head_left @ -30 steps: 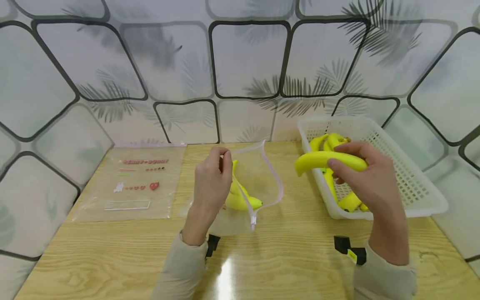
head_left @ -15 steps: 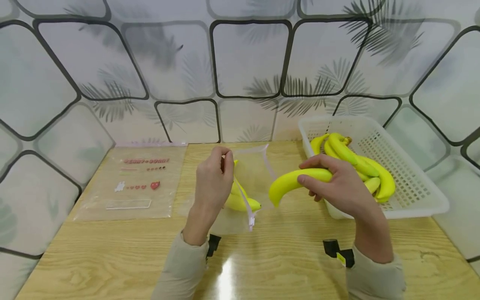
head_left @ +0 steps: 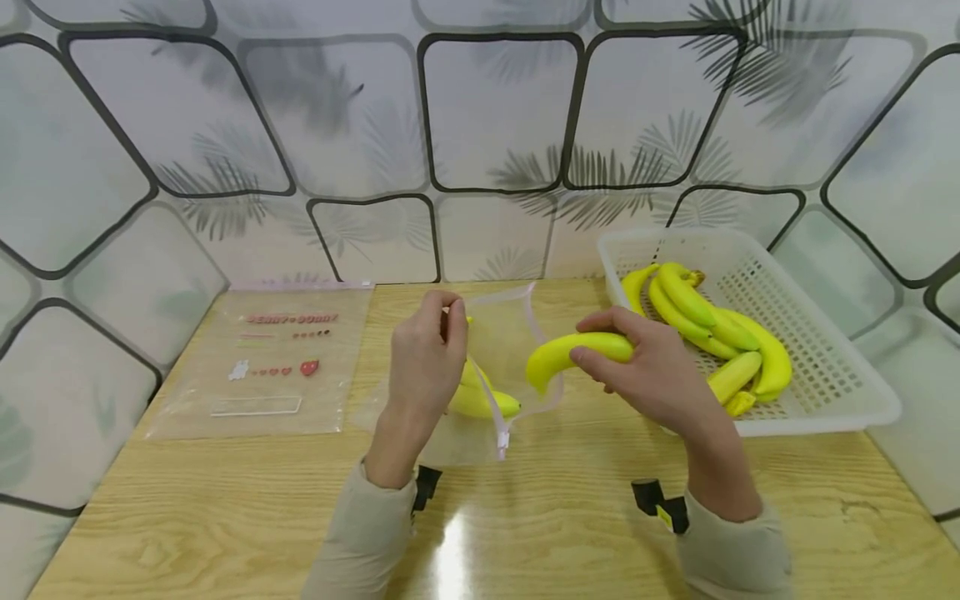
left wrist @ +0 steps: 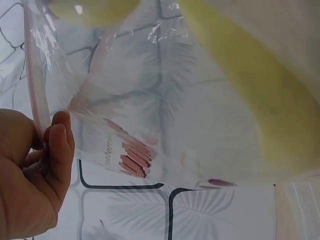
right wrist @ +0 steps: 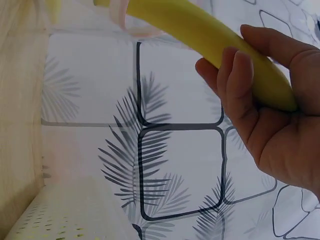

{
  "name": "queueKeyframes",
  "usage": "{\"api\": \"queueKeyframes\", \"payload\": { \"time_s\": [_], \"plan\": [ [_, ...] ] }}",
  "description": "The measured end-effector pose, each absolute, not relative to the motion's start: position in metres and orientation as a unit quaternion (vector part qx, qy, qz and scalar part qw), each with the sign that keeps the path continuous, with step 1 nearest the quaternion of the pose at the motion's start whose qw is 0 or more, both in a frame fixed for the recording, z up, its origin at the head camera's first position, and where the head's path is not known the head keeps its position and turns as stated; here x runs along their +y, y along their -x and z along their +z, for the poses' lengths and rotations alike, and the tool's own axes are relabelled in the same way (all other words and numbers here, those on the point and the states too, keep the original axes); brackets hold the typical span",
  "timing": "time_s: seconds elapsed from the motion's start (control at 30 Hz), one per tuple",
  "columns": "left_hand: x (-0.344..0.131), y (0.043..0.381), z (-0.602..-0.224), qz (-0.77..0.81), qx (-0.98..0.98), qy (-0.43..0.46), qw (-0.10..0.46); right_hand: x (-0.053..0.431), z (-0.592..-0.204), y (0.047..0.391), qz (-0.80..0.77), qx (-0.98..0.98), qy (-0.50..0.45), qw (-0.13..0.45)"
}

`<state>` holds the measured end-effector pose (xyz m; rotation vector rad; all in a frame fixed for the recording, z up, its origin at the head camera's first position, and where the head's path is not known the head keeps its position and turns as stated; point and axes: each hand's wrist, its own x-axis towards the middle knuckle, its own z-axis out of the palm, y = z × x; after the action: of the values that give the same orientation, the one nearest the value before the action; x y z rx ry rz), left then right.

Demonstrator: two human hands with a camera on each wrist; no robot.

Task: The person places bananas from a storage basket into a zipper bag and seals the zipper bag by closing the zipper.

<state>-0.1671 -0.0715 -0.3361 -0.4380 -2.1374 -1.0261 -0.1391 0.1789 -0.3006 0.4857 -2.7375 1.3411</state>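
My left hand pinches the pink zip edge of a clear zip bag, its mouth spread apart toward the right. A yellow banana lies inside that bag, partly hidden by the left hand. Thumb and fingers of my right hand grip another banana, which curves down at its free end. That end is at the bag's mouth; the right wrist view shows the pink rim beside it. A white zip slider hangs at the bag's near corner.
A white perforated basket with several bananas stands at the right, behind my right hand. Flat on the wooden table at the left lies a second clear zip bag with pink print.
My right hand has moved left from over the basket, bringing its banana to the bag's mouth. The left hand has stayed in place, holding the bag's edge.
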Motion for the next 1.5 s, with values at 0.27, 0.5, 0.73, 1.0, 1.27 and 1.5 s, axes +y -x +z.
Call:
{"api": "queueKeyframes", "payload": {
  "time_s": [0.27,0.5,0.73,1.0,1.27,1.5],
  "plan": [
    [-0.072,0.167,-0.337,-0.397,-0.830,0.172,0.351,0.170,-0.311,0.148,0.386,-0.911,-0.142,-0.019],
    [-0.071,0.167,-0.337,-0.396,-0.832,0.174,0.348,0.171,-0.317,0.157,0.395,-0.908,-0.132,-0.041],
    [-0.069,0.167,-0.336,-0.386,-0.832,0.176,0.357,0.173,-0.326,0.164,0.428,-0.890,-0.137,-0.076],
    [-0.067,0.167,-0.337,-0.380,-0.834,0.178,0.358,0.174,-0.330,0.169,0.446,-0.880,-0.137,-0.087],
    [-0.068,0.168,-0.338,-0.382,-0.833,0.178,0.359,0.171,-0.331,0.170,0.470,-0.870,-0.129,-0.075],
    [-0.069,0.168,-0.337,-0.386,-0.830,0.179,0.361,0.170,-0.331,0.169,0.489,-0.860,-0.129,-0.063]
  ]
}}
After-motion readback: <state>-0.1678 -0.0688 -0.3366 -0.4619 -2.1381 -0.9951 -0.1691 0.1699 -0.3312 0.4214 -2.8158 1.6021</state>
